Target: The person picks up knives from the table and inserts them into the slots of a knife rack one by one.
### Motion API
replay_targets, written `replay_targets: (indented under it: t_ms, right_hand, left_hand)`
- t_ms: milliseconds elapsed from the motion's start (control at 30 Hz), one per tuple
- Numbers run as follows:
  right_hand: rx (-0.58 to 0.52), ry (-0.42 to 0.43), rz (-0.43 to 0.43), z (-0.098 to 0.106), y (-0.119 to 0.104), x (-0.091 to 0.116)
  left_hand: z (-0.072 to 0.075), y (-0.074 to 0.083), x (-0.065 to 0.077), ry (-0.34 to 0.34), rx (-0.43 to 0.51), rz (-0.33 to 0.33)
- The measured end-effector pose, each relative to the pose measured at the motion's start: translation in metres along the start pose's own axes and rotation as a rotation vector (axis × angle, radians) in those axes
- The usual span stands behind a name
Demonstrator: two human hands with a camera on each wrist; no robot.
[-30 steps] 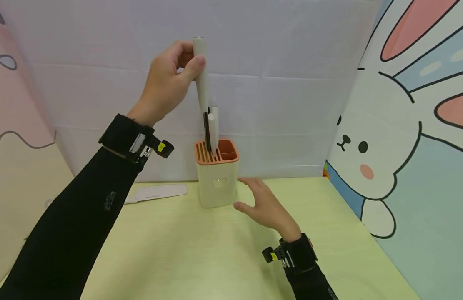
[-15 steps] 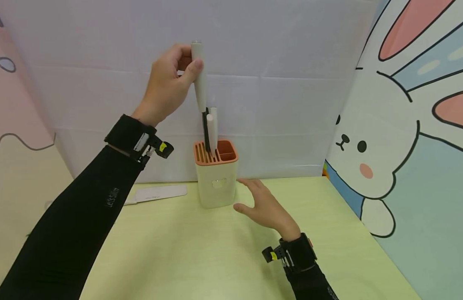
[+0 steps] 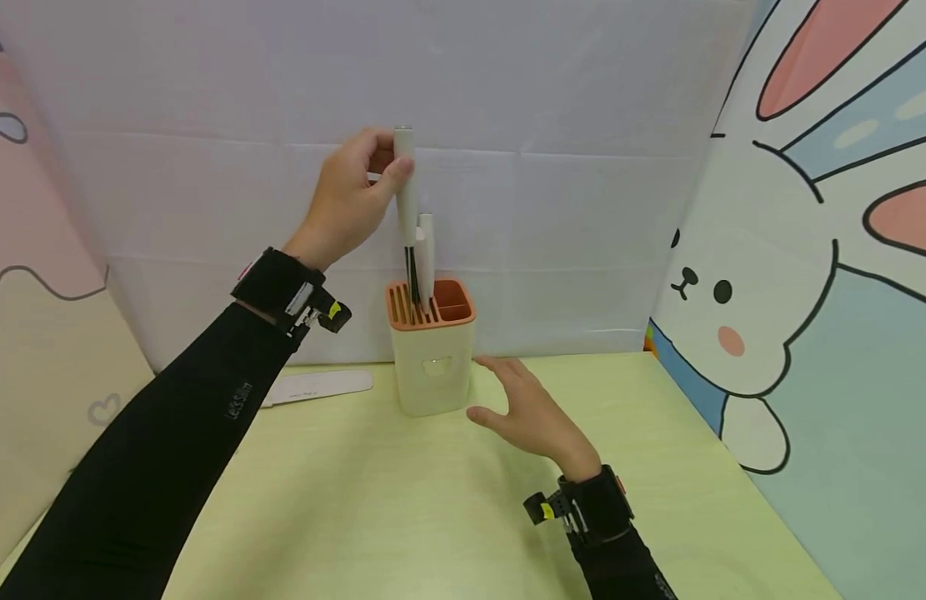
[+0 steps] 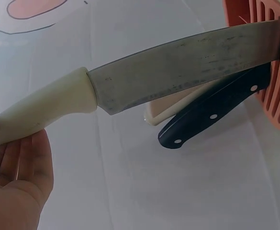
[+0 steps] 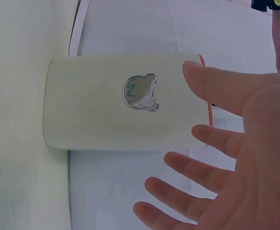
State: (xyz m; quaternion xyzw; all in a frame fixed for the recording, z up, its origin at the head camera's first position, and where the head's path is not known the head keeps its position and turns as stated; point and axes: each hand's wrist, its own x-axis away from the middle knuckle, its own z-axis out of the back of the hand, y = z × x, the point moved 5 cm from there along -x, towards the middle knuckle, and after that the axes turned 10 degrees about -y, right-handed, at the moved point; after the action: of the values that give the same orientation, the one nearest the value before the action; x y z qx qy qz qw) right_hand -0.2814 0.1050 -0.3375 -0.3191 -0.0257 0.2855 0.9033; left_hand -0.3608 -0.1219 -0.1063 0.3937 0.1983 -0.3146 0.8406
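My left hand (image 3: 348, 198) grips the off-white handle of a kitchen knife (image 3: 406, 196). In the left wrist view its broad steel blade (image 4: 178, 67) points into a slot of the knife holder, with the tip hidden inside. The cream knife holder (image 3: 432, 379) has an orange slotted top. Behind the held blade stand a black-handled knife (image 4: 214, 115) and white handles (image 3: 427, 250). My right hand (image 3: 533, 417) is beside the holder's right side, fingers spread and holding nothing. Whether it touches the holder I cannot tell.
A white flat blade-shaped piece (image 3: 323, 385) lies on the pale table (image 3: 402, 500), left of the holder. A white sheet (image 3: 583, 208) hangs right behind. A rabbit-printed panel (image 3: 845, 333) closes the right side.
My left hand has come down and slightly to the right with the knife, so less blade shows above the holder. The right hand has stayed in place.
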Motion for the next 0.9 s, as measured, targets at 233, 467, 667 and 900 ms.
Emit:
replay_targets:
  t_ms: [233, 467, 667, 900]
  right_hand:
    - [0.002, -0.002, -0.001, 0.001, -0.001, 0.000]
    - [0.000, 0.005, 0.002, 0.002, -0.001, 0.001]
    - [0.011, 0.001, -0.004, 0.002, 0.000, 0.001]
    - [0.000, -0.003, -0.007, 0.001, -0.002, 0.001]
  left_hand:
    - [-0.008, -0.012, 0.003, -0.017, -0.020, 0.006]
    - [-0.015, -0.023, 0.007, -0.033, -0.017, 0.024]
    - [-0.023, -0.032, 0.011, -0.056, -0.005, 0.041]
    - [-0.029, -0.044, 0.017, -0.069, -0.015, 0.066]
